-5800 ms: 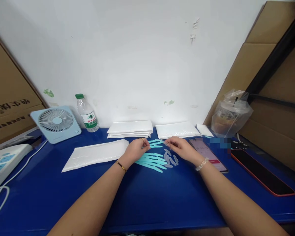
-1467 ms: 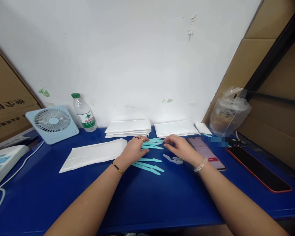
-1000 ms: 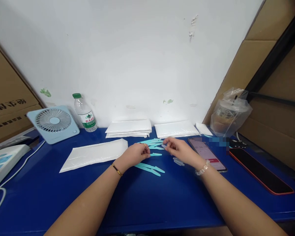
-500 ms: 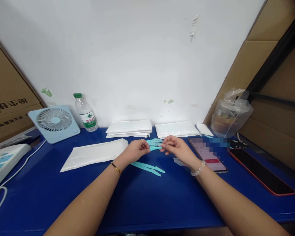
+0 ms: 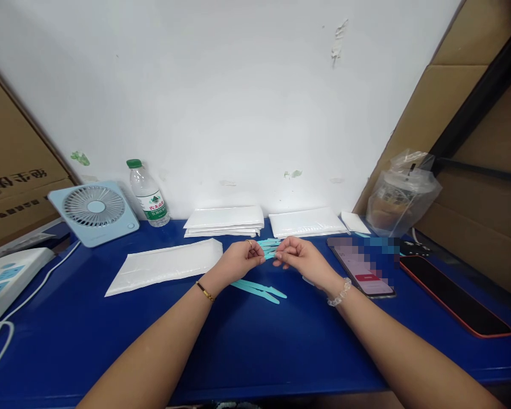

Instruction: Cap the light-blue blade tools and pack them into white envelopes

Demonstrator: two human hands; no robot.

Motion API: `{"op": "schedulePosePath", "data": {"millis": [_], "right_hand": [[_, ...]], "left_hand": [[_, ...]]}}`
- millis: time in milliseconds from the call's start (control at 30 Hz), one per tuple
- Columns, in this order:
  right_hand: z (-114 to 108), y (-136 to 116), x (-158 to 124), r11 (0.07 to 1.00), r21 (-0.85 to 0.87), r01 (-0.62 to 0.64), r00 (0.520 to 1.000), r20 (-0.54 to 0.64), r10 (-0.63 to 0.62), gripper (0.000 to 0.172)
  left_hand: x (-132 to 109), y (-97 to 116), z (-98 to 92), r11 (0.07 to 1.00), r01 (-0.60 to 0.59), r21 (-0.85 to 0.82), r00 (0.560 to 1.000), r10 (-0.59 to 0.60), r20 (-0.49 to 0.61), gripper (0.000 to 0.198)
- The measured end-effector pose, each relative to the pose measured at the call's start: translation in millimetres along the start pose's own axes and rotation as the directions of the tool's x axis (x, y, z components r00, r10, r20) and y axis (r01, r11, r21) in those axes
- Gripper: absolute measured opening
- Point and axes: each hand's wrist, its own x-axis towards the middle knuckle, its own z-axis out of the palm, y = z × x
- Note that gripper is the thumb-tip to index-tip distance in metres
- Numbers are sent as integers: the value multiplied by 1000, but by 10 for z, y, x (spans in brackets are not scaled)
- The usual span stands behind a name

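Observation:
My left hand (image 5: 242, 260) is closed in a pinch on a slim turquoise eyebrow razor (image 5: 269, 256), whose end points at my other hand. Facing it, my right hand (image 5: 301, 258) has thumb and forefinger pressed together at that end, on what looks like a small clear cap, mostly hidden by the fingers. More turquoise eyebrow razors (image 5: 269, 242) lie just behind the fingertips. Two others (image 5: 260, 290) rest on the blue table (image 5: 255, 346) by my left wrist. Under my right hand, a sliver of clear plastic (image 5: 309, 280) shows.
White padded envelopes lie singly (image 5: 166, 264) at left and stacked (image 5: 223, 218) against the wall, with another pile (image 5: 309, 221) beside them. A fan (image 5: 96, 213), water bottle (image 5: 151, 196) and power strip (image 5: 12, 278) stand left. Phones (image 5: 455, 295) and a bagged drink (image 5: 402, 193) are at right.
My right hand has moved slightly left, bringing the two hands' fingertips closer together. It now covers most of the clear plastic pieces beneath it.

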Motion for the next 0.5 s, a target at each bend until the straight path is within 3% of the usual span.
{"op": "schedulePosePath", "data": {"millis": [133, 267, 333, 433, 500], "right_hand": [[-108, -27, -6, 973, -228, 42, 999, -4, -44, 22], [-429, -156, -103, 776, -628, 49, 995, -40, -96, 13], [-568, -193, -159, 712, -702, 12, 1000, 22, 5, 11], [-652, -161, -200, 667, -744, -32, 980, 109, 169, 5], [-634, -111, -198, 635, -770, -54, 968, 116, 223, 7]], "left_hand": [[18, 18, 63, 992, -23, 122, 999, 27, -29, 18], [-37, 66, -28, 959, -53, 277, 996, 72, -61, 27], [-91, 93, -108, 964, -72, 255, 996, 58, 65, 26], [-155, 119, -186, 978, -78, 195, 952, 15, 305, 25], [-170, 127, -185, 975, -75, 208, 934, -4, 356, 23]]}}
